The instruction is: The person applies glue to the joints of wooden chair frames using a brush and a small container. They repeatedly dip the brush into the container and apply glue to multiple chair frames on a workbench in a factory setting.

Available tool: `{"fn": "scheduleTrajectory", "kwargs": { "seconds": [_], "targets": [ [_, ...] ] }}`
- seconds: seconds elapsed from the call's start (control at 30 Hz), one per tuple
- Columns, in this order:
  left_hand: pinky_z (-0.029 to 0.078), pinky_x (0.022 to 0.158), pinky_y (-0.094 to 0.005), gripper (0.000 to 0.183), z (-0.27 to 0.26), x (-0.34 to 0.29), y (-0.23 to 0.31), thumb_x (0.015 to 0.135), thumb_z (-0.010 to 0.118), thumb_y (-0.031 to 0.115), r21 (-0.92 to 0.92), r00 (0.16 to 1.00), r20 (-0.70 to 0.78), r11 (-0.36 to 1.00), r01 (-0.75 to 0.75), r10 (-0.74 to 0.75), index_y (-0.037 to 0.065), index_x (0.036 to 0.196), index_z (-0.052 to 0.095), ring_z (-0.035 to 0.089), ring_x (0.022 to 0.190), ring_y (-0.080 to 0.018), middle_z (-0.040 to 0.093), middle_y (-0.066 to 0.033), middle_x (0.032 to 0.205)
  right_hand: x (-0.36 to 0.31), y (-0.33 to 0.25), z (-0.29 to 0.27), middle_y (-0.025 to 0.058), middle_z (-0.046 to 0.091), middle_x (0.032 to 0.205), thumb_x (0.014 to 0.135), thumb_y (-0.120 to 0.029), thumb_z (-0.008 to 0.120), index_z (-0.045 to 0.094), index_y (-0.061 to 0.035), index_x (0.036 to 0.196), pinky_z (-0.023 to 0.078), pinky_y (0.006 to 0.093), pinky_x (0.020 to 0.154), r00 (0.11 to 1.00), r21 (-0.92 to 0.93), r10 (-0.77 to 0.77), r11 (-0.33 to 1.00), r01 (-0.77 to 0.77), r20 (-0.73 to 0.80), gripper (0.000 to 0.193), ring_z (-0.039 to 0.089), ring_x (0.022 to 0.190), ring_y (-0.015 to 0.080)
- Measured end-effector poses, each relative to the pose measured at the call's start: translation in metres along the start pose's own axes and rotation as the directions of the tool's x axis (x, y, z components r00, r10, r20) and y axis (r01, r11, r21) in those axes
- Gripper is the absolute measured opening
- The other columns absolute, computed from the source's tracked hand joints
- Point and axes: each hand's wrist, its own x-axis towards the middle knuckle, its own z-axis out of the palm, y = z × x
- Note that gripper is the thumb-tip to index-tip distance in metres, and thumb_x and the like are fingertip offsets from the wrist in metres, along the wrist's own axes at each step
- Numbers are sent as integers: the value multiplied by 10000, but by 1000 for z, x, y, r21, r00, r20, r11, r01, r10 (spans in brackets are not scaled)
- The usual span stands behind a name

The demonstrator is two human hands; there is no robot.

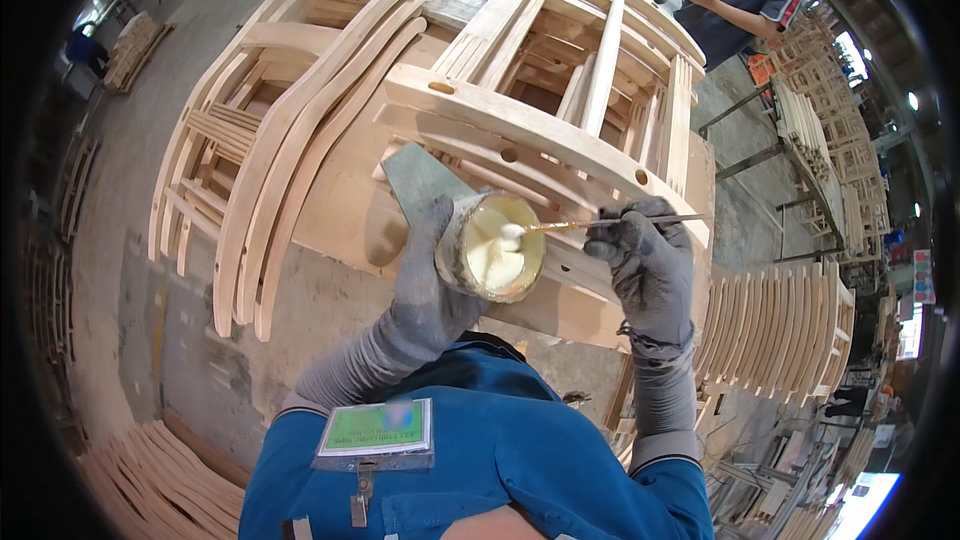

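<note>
My left hand (432, 280), in a grey glove, grips a round pot (455, 250) with a crusted rim. Inside it is a thick, pale yellow paste (492, 262), perhaps glue. A thin stick (565, 226) is pinched in my gloved right hand (645, 255); its white-coated tip is over the paste inside the pot. Past my left fingers, a flat grey-green piece (420, 178) sticks out behind the pot; whether I hold it too, I cannot tell. Just beyond both hands lies a stack of pale wooden frames (550, 145) with curved rails, round holes and slats.
To the left, more curved wooden frames (290, 140) lean together on the brown board-topped table (330, 230). A co-worker (735, 15) handles a wooden frame at the far right. Rows of slatted wooden parts (775, 330) stand at my right, and curved wooden pieces (160, 480) lie at the lower left.
</note>
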Motion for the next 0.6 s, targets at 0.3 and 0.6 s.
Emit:
{"fn": "scheduleTrajectory", "kwargs": {
  "seconds": [0.3,0.6],
  "targets": [
    [460,940,-445,578,-40,1,15,940,310,498,-247,947,-120,933,262,-298,41,1271,432,529,1119,-292,512,-168,1230,19,36,1,195,615,920,853,-44,563,511,31,973,587,362,716,974,-4,207,978,-208,-96,151,649,837,264],
    [491,871,-470,620,-36,0,94,935,311,523,-62,992,-122,998,16,-24,40,1319,365,565,1014,-339,516,-201,1173,71,-5,40,106,650,737,838,-106,645,582,20,855,526,257,614,946,-634,-316,747,198,-77,142,635,666,142]
  ]
}}
